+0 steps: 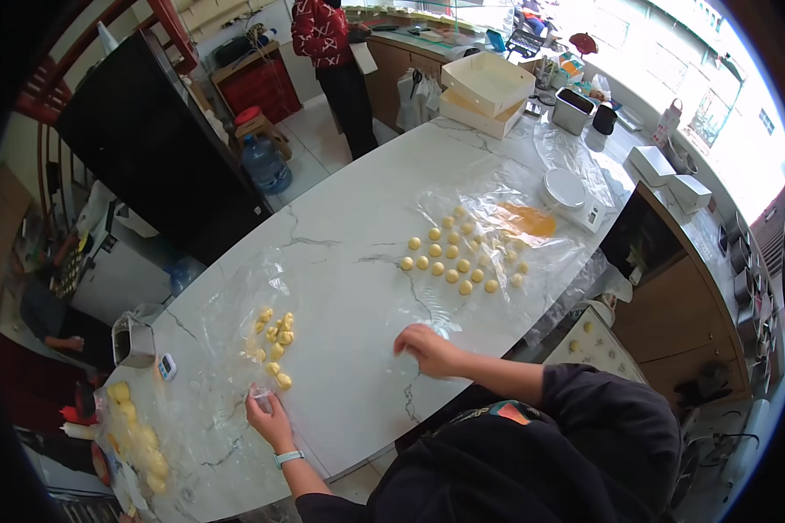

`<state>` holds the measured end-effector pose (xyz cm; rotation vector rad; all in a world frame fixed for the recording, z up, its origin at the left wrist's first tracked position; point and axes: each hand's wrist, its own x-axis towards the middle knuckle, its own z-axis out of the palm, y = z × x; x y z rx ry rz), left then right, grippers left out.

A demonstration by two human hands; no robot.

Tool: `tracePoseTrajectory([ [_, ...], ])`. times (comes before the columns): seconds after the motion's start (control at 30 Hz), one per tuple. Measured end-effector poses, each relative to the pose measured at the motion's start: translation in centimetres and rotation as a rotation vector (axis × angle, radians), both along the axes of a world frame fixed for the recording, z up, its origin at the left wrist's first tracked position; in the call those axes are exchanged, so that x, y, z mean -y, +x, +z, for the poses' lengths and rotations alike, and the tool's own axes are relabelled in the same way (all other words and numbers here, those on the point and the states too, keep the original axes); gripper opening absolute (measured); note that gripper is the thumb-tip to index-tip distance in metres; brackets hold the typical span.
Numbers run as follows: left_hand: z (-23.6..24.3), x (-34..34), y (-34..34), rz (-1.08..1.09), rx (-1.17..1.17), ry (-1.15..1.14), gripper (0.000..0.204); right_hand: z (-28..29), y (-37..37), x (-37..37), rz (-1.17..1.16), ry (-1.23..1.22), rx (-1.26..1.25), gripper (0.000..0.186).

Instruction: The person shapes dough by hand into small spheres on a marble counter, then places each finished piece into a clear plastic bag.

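Left hand (270,420): resting on the clear plastic sheet (227,331) at its near edge, just below the small heap of yellow dough balls (275,344); fingers curled together, seemingly pinching a bit of film to keep it flat, though the grip itself is too small to tell.
Right hand (427,349): palm down on the bare marble surface (349,235), to the right of the small heap; fingers bunched and blurred, so cannot tell whether anything sits under them.
Small heap: loosely clustered on the sheet, probably so the pieces do not stick to the stone.
Neat rows of dough balls (453,257): well apart from the small heap, farther up and right, on a second sheet, evenly spaced.
White scale (569,196): beyond the rows.
Larger yellow lumps (139,436): left of the small heap, at the surface end.
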<state>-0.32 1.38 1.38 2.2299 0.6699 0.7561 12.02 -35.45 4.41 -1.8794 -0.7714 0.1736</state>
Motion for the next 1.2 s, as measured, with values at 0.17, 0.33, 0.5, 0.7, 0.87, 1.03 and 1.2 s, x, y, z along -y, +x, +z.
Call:
tracePoseTrajectory([
  [0.17, -0.1, -0.6, -0.5, 0.016, -0.003, 0.134, 0.037, 0.3, -2.9, 2.9, 0.124, -0.027, -0.12, 0.019],
  [0.33, -0.3, -0.1, -0.1, 0.022, 0.0, 0.145, 0.037, 0.9, 0.4, 0.5, -0.153, -0.006, -0.229, 0.017],
  [0.5, 0.7, 0.1, -0.2, 0.021, -0.022, 0.132, 0.036, -1.2, -2.6, 0.4, 0.064, -0.009, 0.069, 0.026],
  [0.7, -0.1, -0.1, 0.0, 0.018, 0.011, 0.125, 0.037, -0.5, 0.1, 0.8, -0.217, -0.039, 0.015, 0.026],
  [0.87, -0.4, -0.4, -0.4, -0.016, 0.016, 0.101, 0.038, -1.1, -1.6, -1.0, -0.014, -0.049, 0.022, 0.027],
  [1.03, -0.2, -0.6, -0.5, -0.022, 0.01, 0.1, 0.038, -0.4, -0.4, 1.6, -0.111, -0.048, -0.074, 0.027],
  [1.2, 0.2, 0.1, 0.2, -0.009, -0.006, 0.065, 0.038, -1.1, 1.9, -2.2, -0.128, 0.024, -0.056, 0.025],
])
